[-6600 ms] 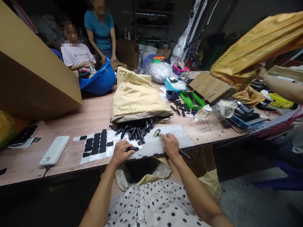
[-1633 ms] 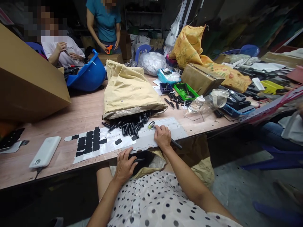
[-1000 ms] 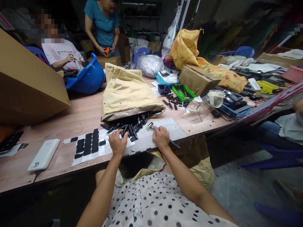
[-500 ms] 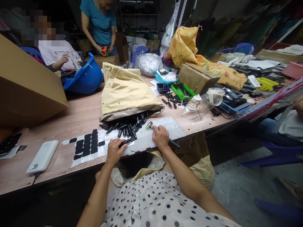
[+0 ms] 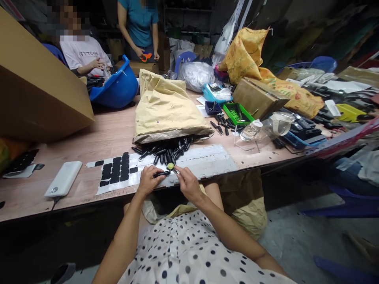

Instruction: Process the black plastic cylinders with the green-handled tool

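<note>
My left hand [image 5: 148, 180] is closed on a slim black plastic piece [image 5: 161, 174], held low over the front edge of a grey board [image 5: 214, 158]. In my right hand [image 5: 188, 185] is a small mallet [image 5: 171, 166] with a yellow-green face. Its head is at the far end of the black piece; whether they touch I cannot tell. Just beyond my hands, a heap of similar black pieces [image 5: 168, 154] spills from the mouth of a beige sack [image 5: 168, 110]. Left of my left hand lies a white sheet [image 5: 102, 190] with rows of black rounded patches.
A white power bank [image 5: 63, 179] with a cable lies at the left, under a large cardboard box [image 5: 38, 86]. Behind are a blue basin [image 5: 118, 90], a green tray [image 5: 250, 118] and a clear bottle [image 5: 251, 131]. Two people [image 5: 139, 27] are across the table.
My right hand has swung the mallet left and down to the black piece in my left hand. The head view has shifted, so the table sits further right in the picture.
</note>
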`<state>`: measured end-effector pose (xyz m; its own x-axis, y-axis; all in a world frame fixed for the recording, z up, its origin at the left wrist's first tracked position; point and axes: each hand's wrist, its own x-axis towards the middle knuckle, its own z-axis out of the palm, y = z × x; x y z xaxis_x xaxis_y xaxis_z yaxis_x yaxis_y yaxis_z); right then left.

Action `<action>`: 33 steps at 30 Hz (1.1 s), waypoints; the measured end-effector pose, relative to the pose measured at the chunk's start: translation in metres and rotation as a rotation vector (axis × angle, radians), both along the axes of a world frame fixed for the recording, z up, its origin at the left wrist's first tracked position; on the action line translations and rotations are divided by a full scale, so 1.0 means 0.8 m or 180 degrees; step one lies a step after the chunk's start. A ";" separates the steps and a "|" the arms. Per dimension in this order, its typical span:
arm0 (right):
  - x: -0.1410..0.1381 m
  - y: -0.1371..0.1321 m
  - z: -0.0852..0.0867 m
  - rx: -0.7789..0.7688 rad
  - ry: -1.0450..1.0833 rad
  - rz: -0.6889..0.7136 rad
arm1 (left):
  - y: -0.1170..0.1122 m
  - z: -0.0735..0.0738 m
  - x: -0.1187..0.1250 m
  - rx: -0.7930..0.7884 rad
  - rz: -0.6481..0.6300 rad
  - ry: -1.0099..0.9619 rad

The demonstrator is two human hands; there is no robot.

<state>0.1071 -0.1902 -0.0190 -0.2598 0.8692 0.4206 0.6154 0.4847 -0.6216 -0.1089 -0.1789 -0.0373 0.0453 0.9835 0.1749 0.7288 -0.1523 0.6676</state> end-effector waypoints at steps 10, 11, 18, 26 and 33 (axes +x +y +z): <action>-0.015 -0.016 -0.001 0.0104 -0.0561 0.0186 | -0.002 0.001 0.006 0.0019 -0.0035 -0.0016; -0.016 -0.016 -0.001 0.0097 -0.0662 0.0189 | -0.002 0.001 0.007 0.0027 -0.0034 -0.0005; -0.008 -0.012 0.003 0.0018 -0.0464 0.0103 | -0.002 0.002 0.008 0.0017 -0.0022 -0.0030; 0.001 -0.011 0.004 -0.0094 -0.0457 0.0032 | -0.003 0.000 0.006 0.0064 0.0027 0.0011; 0.048 0.039 0.001 0.0136 -0.0750 -0.0913 | -0.009 0.006 0.013 0.0212 0.0066 0.0335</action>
<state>0.1458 -0.1593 -0.0178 -0.1023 0.9037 0.4158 0.8537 0.2943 -0.4296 -0.0987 -0.1861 -0.0321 0.0466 0.9708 0.2352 0.7977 -0.1779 0.5762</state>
